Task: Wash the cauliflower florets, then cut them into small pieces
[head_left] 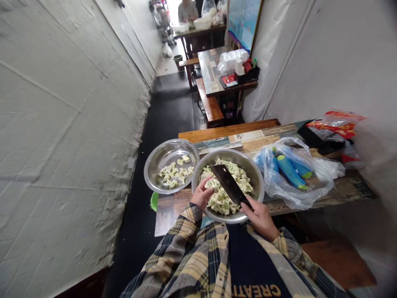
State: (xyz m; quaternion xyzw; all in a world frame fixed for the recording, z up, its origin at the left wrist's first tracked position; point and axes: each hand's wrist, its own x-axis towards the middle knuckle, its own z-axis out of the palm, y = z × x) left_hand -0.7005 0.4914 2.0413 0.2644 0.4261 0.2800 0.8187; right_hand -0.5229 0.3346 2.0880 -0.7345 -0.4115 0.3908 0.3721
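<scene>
My right hand (260, 216) grips the handle of a dark, broad-bladed cleaver (229, 184), its blade slanting up and left over a steel bowl (259, 182). Pale cauliflower florets (228, 203) fill much of that bowl. At its left rim, my left hand (203, 193) has its fingers bent around a cauliflower piece (212, 183), close to the blade but apart from it. A second steel bowl (150, 174) stands to the left, with a smaller heap of cut cauliflower (173, 174) in it.
On the patchwork table (254, 144), a clear plastic bag (313, 192) holds vegetables in blue net sleeves (290, 170). Red-and-clear packaging (338, 124) lies at the right wall. A green container (154, 201) shows below the left bowl. Farther off are a bench (211, 105) and another person (187, 11).
</scene>
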